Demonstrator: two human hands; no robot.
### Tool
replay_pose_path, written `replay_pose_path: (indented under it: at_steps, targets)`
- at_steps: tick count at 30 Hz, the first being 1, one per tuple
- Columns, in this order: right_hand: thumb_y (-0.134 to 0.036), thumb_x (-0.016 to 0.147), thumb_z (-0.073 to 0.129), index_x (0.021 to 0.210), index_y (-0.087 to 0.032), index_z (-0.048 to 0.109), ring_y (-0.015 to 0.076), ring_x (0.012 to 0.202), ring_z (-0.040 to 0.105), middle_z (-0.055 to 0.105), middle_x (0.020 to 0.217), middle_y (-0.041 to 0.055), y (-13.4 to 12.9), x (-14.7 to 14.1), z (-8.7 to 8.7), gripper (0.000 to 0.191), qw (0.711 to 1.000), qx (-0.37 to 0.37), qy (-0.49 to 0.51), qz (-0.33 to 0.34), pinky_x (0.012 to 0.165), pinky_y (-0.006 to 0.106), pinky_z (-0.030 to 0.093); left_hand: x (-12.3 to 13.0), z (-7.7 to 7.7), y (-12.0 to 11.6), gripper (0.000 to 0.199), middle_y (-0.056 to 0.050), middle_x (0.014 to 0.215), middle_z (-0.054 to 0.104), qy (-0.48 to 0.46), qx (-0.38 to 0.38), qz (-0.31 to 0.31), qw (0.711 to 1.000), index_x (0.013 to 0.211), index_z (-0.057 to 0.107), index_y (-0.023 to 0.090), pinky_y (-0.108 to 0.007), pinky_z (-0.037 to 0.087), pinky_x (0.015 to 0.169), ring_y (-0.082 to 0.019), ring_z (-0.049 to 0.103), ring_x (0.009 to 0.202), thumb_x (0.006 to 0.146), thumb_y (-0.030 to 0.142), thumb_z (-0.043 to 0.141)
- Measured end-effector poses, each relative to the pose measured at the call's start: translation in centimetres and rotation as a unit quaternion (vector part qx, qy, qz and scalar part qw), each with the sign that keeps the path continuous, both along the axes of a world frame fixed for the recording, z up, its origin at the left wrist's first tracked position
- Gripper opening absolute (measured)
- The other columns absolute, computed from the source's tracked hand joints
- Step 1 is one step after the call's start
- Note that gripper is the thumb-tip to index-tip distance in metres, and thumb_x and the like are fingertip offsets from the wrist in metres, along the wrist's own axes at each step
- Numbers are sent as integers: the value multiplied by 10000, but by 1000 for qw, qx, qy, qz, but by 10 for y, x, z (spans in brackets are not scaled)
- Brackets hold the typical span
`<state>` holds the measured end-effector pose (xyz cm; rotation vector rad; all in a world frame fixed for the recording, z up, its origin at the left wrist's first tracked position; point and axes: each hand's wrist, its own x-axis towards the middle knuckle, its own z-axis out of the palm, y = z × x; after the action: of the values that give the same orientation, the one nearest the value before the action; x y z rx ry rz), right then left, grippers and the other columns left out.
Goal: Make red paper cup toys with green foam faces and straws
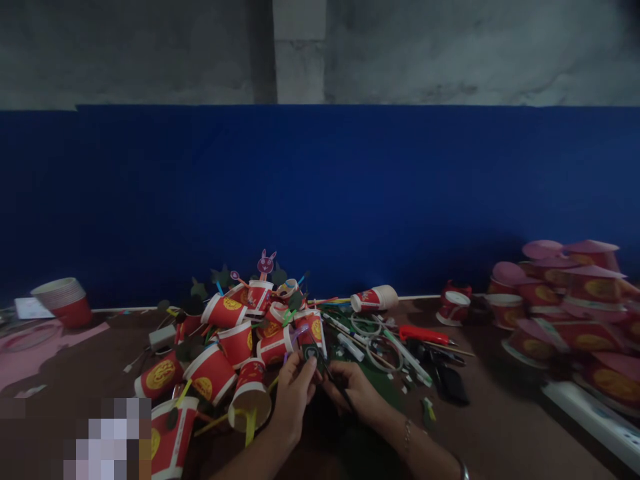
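My left hand (296, 387) pinches a small dark paper cutout (311, 353) with light markings drawn on it. My right hand (357, 390) is closed around dark-handled scissors (343, 392). Their blades meet the cutout's right side, though dim light hides the exact contact. Just left of my hands, a red paper cup (249, 393) lies tipped with its mouth toward me and a yellow strip hanging from it. Beyond my fingers is a heap of red cups (235, 343), and a pink rabbit-face cutout (265, 264) stands up from one cup.
To the right lie a red tool (425, 335), clear tubing rings (384, 353), a black object (451, 383) and a white power strip (593, 417). Pink-topped cups (595, 287) are piled at far right. Nested cups (65, 303) stand at far left. A blue panel (320, 200) rises behind the table.
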<state>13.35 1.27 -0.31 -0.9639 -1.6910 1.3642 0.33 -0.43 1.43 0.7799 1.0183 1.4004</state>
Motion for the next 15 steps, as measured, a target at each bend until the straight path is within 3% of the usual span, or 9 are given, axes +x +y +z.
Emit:
replay_pose_path:
  at_steps: [3, 10, 15]
  targets:
    - [-486, 721, 630, 658, -163, 506, 32, 359, 347, 428, 493, -78, -1, 0, 3, 352, 1000, -8, -11, 0, 341, 147, 301, 0, -1, 1, 399, 67, 535, 503, 15, 35, -10, 999, 713, 568, 156, -140, 170, 353, -2, 280, 355, 603, 505, 726]
    - [-482, 699, 637, 589, -167, 471, 33, 384, 313, 396, 483, -76, -1, -2, 4, 373, 1000, 5, -14, -15, 350, 151, 270, 1, -2, -1, 380, 111, 439, 365, 20, 38, 22, 999, 781, 547, 164, -143, 148, 361, -17, 275, 351, 664, 495, 691]
    - [-455, 692, 657, 612, -167, 489, 41, 376, 354, 433, 493, -71, -2, -3, 4, 343, 1000, 3, 0, -8, 359, 159, 303, 0, 0, 0, 364, 65, 552, 489, 31, 55, 10, 998, 763, 552, 155, -147, 158, 354, -7, 297, 361, 657, 473, 695]
